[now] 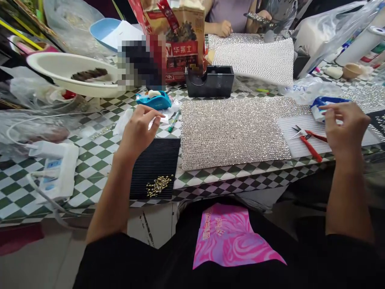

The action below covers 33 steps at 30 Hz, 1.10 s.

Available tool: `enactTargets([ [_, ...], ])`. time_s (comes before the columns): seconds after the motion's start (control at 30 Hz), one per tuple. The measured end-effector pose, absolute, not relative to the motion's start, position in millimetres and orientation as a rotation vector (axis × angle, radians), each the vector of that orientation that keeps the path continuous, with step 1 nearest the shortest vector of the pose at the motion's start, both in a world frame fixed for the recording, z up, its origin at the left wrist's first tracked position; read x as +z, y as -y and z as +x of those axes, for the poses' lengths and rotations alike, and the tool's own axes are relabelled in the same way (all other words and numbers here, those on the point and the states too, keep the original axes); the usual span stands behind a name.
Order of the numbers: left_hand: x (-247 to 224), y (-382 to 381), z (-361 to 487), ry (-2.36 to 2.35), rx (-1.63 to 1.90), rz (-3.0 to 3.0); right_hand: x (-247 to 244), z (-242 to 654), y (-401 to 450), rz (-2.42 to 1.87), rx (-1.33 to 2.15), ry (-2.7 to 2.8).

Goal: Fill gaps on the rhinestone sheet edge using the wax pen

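Observation:
My left hand (140,130) is raised over the left part of the table, fingers loosely bent, thumb and index apart, nothing visible in it. Just beyond it sits a light-blue tape dispenser (154,100), with a green-capped pen (174,120) to its right. Below the hand lies a black ribbed mat (156,160) bearing a small heap of gold beads (159,185). Over the right side hovers my right hand (345,126), loosely curled with its index finger stretched out, before a blue-and-white packet (319,110). Red-handled pliers (313,148) lie left of it. Between my hands is a glittering rhinestone sheet (234,134).
A black tape dispenser (210,82) and a paper food bag (185,44) stand behind the sheet. At left are a white bowl (69,80) and a power strip (61,172) with cables. Across the table, another person's hands (225,29) are near a second glittering sheet (255,56).

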<state>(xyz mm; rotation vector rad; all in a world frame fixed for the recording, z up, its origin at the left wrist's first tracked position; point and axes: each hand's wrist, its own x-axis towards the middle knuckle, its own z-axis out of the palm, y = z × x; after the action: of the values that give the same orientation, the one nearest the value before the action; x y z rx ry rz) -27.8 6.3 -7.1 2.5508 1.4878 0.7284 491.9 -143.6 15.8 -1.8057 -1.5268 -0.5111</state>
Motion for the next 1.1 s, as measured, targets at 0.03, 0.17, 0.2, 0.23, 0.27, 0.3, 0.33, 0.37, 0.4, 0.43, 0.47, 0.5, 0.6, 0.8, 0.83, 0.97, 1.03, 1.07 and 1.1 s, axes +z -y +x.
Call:
enactTargets([
  [0.03,-7,-9,-24,-1.469,0.742,2.551,15,493,147,-1.814,-0.521,1.512],
  [0.17,-4,-15,-12,-1.416,0.762,2.551,10,490,149,-1.813,-0.545,1.515],
  [0.2,-3,-16,-11,-1.405,0.762,2.552,7,489,147,-1.804,-0.542,1.52],
  [0.23,-2,-16,-11,-1.396,0.763,2.553,5,488,144,-1.794,-0.539,1.525],
  [0.27,-1,-16,-12,-1.391,0.765,2.553,2,486,141,-1.787,-0.534,1.53],
  [0.3,-1,-16,-13,-1.389,0.774,2.551,-2,485,137,-1.781,-0.529,1.533],
  [0.33,0,-17,-15,-1.39,0.791,2.544,-5,483,135,-1.776,-0.522,1.538],
  [0.37,0,-17,-17,-1.392,0.811,2.538,-8,482,132,-1.772,-0.515,1.545],
  [0.4,-1,-18,-18,-1.394,0.833,2.533,-10,481,130,-1.768,-0.506,1.552],
  [0.43,-1,-19,-20,-1.395,0.855,2.533,-12,480,128,-1.766,-0.498,1.56],
  [0.47,-2,-20,-21,-1.396,0.876,2.536,-14,479,126,-1.767,-0.49,1.565],
  [0.5,-3,-21,-22,-1.397,0.895,2.541,-15,479,125,-1.771,-0.482,1.568],
  [0.6,-4,-22,-23,-1.395,0.919,2.55,-15,477,123,-1.8,-0.424,1.548],
  [0.8,-4,-22,-23,-1.337,0.982,2.564,-6,473,117,-1.823,-0.259,1.439],
  [0.83,-3,-22,-23,-1.324,0.985,2.575,-4,473,113,-1.818,-0.225,1.405],
  [0.97,-1,-19,-24,-1.298,0.956,2.608,5,476,78,-1.812,0.002,1.235],
  [1.03,1,-16,-23,-1.302,0.922,2.616,7,478,47,-1.802,0.163,1.161],
  [1.07,4,-14,-23,-1.301,0.904,2.619,7,479,29,-1.789,0.255,1.122],
  [1.1,7,-12,-22,-1.3,0.883,2.616,5,480,9,-1.765,0.369,1.074],
])
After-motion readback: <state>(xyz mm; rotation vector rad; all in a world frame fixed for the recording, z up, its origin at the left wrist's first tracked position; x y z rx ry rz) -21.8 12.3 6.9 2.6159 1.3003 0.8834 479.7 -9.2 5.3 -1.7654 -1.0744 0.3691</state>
